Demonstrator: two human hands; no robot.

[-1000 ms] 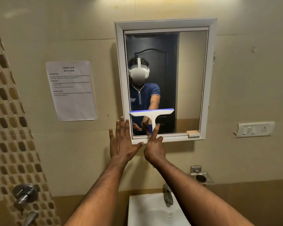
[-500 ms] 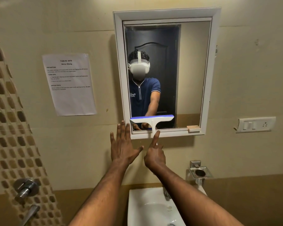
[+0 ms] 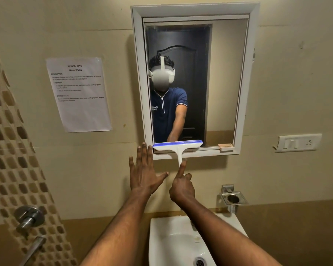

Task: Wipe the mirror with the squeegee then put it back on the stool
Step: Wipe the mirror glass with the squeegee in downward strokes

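Observation:
The mirror (image 3: 227, 79) hangs in a white frame on the beige wall. A white squeegee (image 3: 177, 146) with a blue blade edge lies across the mirror's bottom left edge, its head over the lower frame. My right hand (image 3: 181, 186) grips the squeegee's handle from below, index finger stretched up along it. Flat against the wall just left of the frame's lower corner is my left hand (image 3: 144, 172), fingers spread and holding nothing. No stool is in view.
A white sink (image 3: 161, 239) with a tap sits directly below my arms. A steel holder (image 3: 232, 198) is fixed to the wall at the right, a switch plate (image 3: 298, 143) above it. A paper notice (image 3: 79, 94) hangs left of the mirror; shower valves (image 3: 29, 217) are at lower left.
The squeegee has slid down the mirror from above its lower part to the bottom edge. My right hand came down with it. The left hand stays on the wall.

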